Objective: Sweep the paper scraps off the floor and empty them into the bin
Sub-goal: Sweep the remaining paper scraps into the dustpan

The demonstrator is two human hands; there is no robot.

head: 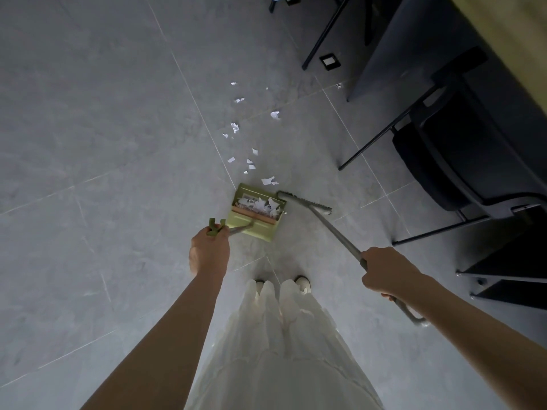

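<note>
A green dustpan (248, 224) stands on the grey tiled floor just ahead of my feet, and white paper scraps lie inside it. My left hand (209, 251) grips the top of its long handle. My right hand (384, 272) grips the grey shaft of a broom (334, 227); its head (305, 201) rests on the floor right beside the dustpan's right edge. Several loose paper scraps (251, 149) trail across the floor beyond the dustpan, the nearest one (269, 181) just past its mouth. No bin is in view.
A dark chair (461, 161) with thin black legs stands to the right, against a dark desk (444, 39). A low black stand on castors (509, 276) is at the right edge. Open floor stretches to the left.
</note>
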